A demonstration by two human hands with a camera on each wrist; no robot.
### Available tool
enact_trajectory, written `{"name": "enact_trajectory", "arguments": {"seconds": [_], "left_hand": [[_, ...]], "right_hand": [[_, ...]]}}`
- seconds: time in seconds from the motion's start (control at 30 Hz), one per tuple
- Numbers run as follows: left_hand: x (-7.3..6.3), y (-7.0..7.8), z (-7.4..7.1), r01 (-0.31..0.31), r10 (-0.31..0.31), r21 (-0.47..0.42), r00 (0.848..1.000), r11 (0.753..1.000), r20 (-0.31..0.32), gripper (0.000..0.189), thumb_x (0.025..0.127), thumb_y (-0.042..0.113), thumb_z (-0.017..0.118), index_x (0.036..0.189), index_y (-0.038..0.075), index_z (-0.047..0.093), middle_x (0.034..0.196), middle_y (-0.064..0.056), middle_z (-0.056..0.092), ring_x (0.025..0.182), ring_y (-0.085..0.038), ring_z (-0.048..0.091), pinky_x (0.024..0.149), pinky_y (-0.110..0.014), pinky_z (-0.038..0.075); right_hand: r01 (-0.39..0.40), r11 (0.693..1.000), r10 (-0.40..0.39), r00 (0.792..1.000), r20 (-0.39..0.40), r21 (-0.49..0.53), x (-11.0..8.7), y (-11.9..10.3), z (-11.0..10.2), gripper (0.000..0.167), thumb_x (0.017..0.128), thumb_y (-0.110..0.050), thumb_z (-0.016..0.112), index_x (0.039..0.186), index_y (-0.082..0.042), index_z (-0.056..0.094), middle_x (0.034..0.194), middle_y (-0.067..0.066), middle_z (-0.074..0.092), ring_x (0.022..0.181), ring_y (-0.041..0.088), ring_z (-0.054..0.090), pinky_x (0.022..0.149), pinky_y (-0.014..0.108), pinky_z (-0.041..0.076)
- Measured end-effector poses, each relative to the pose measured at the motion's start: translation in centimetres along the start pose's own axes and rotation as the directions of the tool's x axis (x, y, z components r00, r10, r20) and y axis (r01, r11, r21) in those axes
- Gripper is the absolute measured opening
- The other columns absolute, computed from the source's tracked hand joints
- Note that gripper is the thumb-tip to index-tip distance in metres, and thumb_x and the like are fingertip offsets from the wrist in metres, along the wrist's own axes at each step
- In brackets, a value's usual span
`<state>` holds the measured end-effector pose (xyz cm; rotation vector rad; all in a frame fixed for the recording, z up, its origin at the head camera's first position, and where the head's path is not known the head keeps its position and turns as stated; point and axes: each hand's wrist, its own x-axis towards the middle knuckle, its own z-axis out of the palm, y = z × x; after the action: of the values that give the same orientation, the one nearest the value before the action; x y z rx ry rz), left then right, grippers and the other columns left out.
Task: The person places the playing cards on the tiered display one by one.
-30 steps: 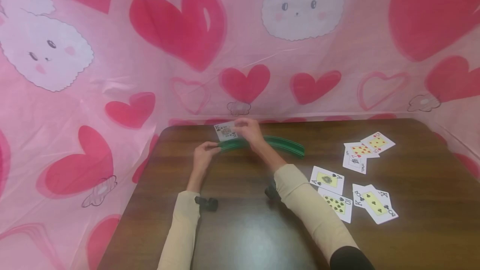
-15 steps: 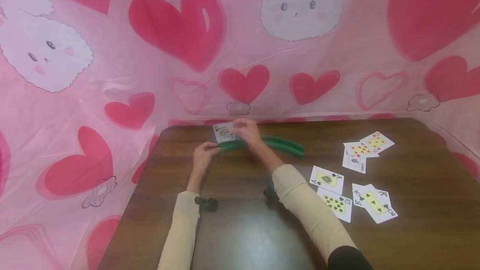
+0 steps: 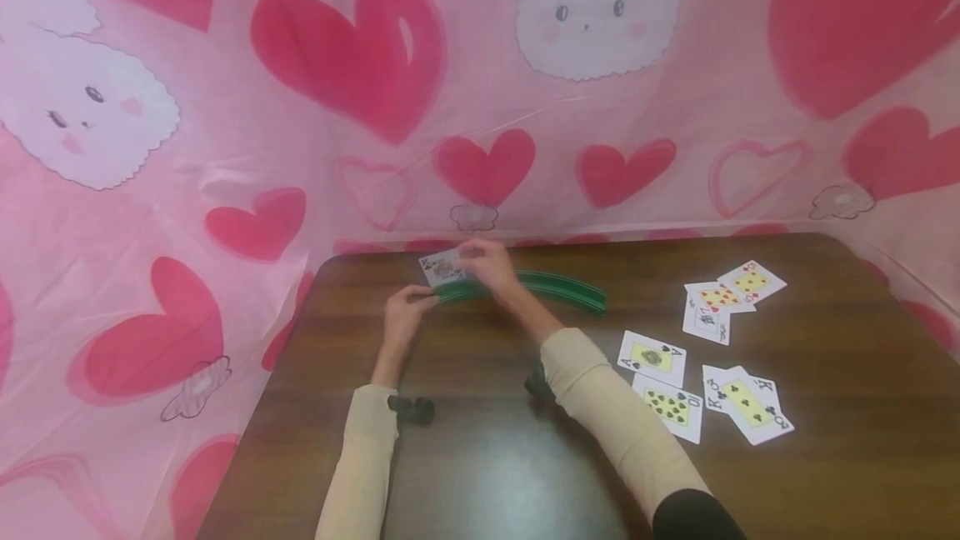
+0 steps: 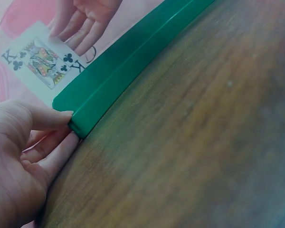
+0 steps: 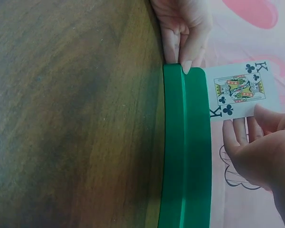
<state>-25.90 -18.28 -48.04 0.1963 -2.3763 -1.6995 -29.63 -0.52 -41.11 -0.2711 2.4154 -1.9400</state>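
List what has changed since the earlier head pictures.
The right hand and the king it holds shifted slightly left, toward the left hand. Nothing was let go. The left hand still pinches the green rack's end; the other cards lie unmoved.

We read K with clubs on the held card [image 5: 241, 89] — then A with spades on the yellow-centred ace [image 3: 652, 359], 10 on the spade ten [image 3: 667, 407], and K on a half-covered card [image 3: 715, 402].
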Motion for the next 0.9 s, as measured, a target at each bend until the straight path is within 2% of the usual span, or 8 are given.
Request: {"name": "enact_trajectory", "arguments": {"seconds": [0.17,0.67,0.9], "left_hand": [[0.0,-0.1,0.0,-0.003,0.003,0.009,1.000,1.000,-0.007,0.021,0.069,0.021,0.073,0.086,0.010,0.068,0.089,-0.006,0.064,0.082,-0.019,0.056,0.073,-0.032,0.044],[0.2,0.0,0.1,0.005,-0.004,0.047,1.000,0.999,-0.017,0.020,0.068,0.021,0.073,0.085,0.011,0.067,0.090,-0.005,0.064,0.084,-0.020,0.055,0.075,-0.034,0.043],[0.2,0.1,0.0,0.013,-0.013,0.023,1.000,1.000,-0.004,0.022,0.069,0.021,0.073,0.087,0.009,0.067,0.090,-0.007,0.064,0.082,-0.020,0.057,0.074,-0.034,0.044]], "right_hand": [[-0.038,0.999,0.038,0.999,0.014,-0.004,0.1,0.4,0.1,0.021,0.079,-0.020,0.065,0.098,-0.013,0.064,0.095,0.002,0.061,0.085,0.017,0.056,0.071,0.030,0.048],[-0.002,1.000,0.002,1.000,0.007,0.009,0.0,1.2,-0.1,0.018,0.080,-0.021,0.065,0.095,-0.012,0.063,0.092,0.001,0.062,0.084,0.016,0.057,0.072,0.031,0.048],[0.020,0.998,-0.020,1.000,-0.006,-0.068,-0.1,1.2,-0.2,0.018,0.079,-0.023,0.065,0.094,-0.013,0.065,0.091,-0.001,0.063,0.085,0.014,0.056,0.073,0.031,0.047]]}}
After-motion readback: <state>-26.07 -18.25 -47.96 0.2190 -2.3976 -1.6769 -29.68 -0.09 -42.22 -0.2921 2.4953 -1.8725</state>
